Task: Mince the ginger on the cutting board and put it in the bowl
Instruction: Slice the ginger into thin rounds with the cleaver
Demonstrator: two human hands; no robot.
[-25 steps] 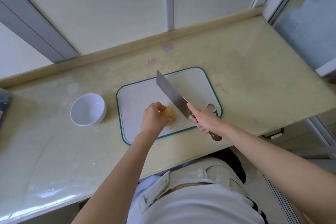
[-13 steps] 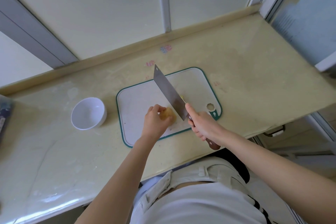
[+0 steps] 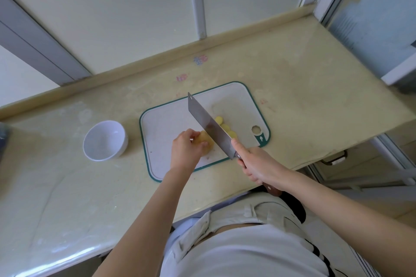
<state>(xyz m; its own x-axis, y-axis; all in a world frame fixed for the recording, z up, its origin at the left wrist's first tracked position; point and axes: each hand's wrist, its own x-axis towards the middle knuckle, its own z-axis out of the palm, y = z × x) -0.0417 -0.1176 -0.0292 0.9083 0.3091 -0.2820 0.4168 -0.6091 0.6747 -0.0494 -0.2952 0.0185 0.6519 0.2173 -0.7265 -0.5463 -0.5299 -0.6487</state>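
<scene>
A white cutting board [image 3: 171, 123] with a green rim lies on the counter. On it my left hand [image 3: 185, 150] holds a pale yellow chunk of ginger [image 3: 206, 140] with curled fingers. My right hand [image 3: 258, 165] grips the wooden handle of a cleaver [image 3: 209, 126], whose blade stands against the ginger's right side. Several cut ginger slices [image 3: 225, 127] lie on the board to the right of the blade, partly hidden by it. A white bowl [image 3: 104, 140] stands left of the board with nothing visible inside.
The beige counter [image 3: 315, 101] ends at a raised ledge and window panels behind, and at its front edge close to my body. Small coloured stickers [image 3: 200, 59] mark the counter behind the board. A dark object [image 3: 3, 137] shows at the far left edge.
The cleaver has kept cutting along the ginger; yellow slices now lie to the right of the blade. My left hand has stayed on the ginger chunk.
</scene>
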